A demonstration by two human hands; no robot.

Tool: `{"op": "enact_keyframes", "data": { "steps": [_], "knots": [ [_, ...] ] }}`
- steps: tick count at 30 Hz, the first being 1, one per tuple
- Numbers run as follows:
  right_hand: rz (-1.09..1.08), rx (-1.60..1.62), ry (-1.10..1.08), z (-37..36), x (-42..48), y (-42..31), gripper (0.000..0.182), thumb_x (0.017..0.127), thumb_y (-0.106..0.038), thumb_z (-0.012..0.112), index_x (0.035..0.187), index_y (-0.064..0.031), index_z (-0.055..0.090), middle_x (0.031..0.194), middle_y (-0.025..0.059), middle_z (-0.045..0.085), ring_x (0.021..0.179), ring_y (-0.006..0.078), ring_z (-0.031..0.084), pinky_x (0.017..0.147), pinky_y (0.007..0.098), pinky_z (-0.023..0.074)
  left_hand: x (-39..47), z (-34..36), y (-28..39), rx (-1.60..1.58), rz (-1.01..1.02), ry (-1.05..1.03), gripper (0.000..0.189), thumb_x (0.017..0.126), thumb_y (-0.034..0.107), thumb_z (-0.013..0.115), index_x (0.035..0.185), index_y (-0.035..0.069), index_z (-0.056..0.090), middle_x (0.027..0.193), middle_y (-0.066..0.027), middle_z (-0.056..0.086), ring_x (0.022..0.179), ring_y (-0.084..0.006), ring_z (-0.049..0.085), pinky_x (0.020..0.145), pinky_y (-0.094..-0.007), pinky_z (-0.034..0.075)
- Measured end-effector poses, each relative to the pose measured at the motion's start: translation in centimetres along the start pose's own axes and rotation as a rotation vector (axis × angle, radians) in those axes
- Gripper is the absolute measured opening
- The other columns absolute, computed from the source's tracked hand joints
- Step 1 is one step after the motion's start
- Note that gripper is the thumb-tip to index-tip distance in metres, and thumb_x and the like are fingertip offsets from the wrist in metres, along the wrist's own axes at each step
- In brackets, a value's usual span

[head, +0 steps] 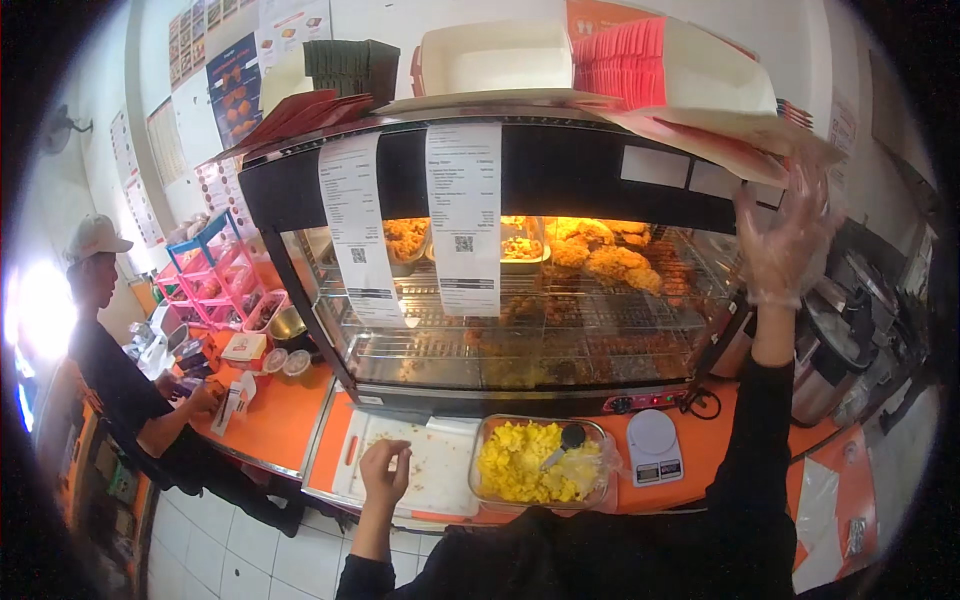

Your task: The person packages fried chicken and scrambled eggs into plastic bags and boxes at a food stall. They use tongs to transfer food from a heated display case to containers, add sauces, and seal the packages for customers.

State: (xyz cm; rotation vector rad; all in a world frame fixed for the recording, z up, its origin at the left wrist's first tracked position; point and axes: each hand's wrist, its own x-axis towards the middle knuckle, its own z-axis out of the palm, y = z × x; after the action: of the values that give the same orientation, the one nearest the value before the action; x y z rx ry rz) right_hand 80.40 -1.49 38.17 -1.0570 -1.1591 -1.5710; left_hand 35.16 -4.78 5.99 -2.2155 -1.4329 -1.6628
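My right hand [784, 232], in a clear plastic glove, is raised at the right end of a food warmer. Its fingertips meet the edge of flat paper food boxes [712, 142] that jut out from the warmer's top; whether they grip is unclear. Bare and loosely curled, my left hand [385, 469] hovers over a white cutting board [431, 457] strewn with crumbs, nothing visible in it. Right of the board, a glass dish [475, 487] holds yellow, scrambled-egg-like food [517, 457] and a dark-handled scoop [562, 444].
Inside the glass-fronted warmer [480, 382] lie fried chicken pieces [622, 266]; two printed slips [465, 225] hang on its front. A digital scale [654, 446] and a large metal pot [832, 360] stand right. A co-worker [124, 375] handles packages at the left counter.
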Motion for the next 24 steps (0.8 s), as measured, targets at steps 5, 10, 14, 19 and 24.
{"op": "enact_keyframes", "data": {
  "steps": [5,10,14,19,24],
  "knots": [
    [-0.04,0.066,0.368,-0.5,2.1,1.0,0.064,0.072,-0.029,0.074,0.125,-0.0085,0.044,0.127,0.0116,0.051,0.119,0.0304,0.047,0.104,0.0479,0.03,2.4,4.0,2.3,-0.068,0.134,-0.017,0.012,0.072,-0.001,0.065,0.081,0.006,0.062,0.071,-0.0082,0.062,0.066,-0.026,0.061,0.061,-0.0349,0.046],
    [-0.104,0.013,-0.059,-2.1,3.0,1.0,0.041,0.076,-0.023,0.062,0.115,-0.0111,0.055,0.115,0.0099,0.058,0.107,0.0317,0.055,0.105,0.048,0.032,5.0,5.7,3.1,-0.116,0.18,-0.06,0.011,0.071,0.0,0.067,0.078,0.007,0.062,0.068,-0.0077,0.061,0.061,-0.0254,0.059,0.055,-0.0345,0.044],
    [-0.115,0.159,-0.166,-2.5,3.5,0.7,0.041,0.068,-0.009,0.054,0.109,-0.0109,0.059,0.108,0.0108,0.061,0.106,0.0329,0.055,0.105,0.0478,0.033,7.6,6.0,3.0,-0.133,0.259,0.015,0.012,0.07,0.001,0.067,0.079,0.007,0.063,0.068,-0.0076,0.06,0.06,-0.0255,0.059,0.055,-0.0338,0.044],
    [-0.116,0.114,-0.226,-2.9,2.8,1.1,0.044,0.064,-0.008,0.053,0.108,-0.0077,0.058,0.107,0.0143,0.06,0.108,0.0344,0.054,0.105,0.0484,0.0327,13.2,3.8,4.1,0.138,0.495,0.021,0.017,0.066,0.006,0.069,0.082,0.01,0.064,0.071,-0.0057,0.061,0.065,-0.024,0.059,0.059,-0.0332,0.044],
    [-0.291,0.234,0.046,-5.5,3.3,-0.4,0.039,0.079,-0.022,0.054,0.111,-0.0016,0.055,0.112,0.0173,0.06,0.111,0.0355,0.054,0.099,0.052,0.0366,26.1,-8.1,1.5,-0.02,0.417,0.705,0.025,0.085,0.009,0.059,0.108,0.002,0.052,0.107,-0.0121,0.056,0.094,-0.0209,0.057,0.077,-0.0326,0.046]
  ]
}}
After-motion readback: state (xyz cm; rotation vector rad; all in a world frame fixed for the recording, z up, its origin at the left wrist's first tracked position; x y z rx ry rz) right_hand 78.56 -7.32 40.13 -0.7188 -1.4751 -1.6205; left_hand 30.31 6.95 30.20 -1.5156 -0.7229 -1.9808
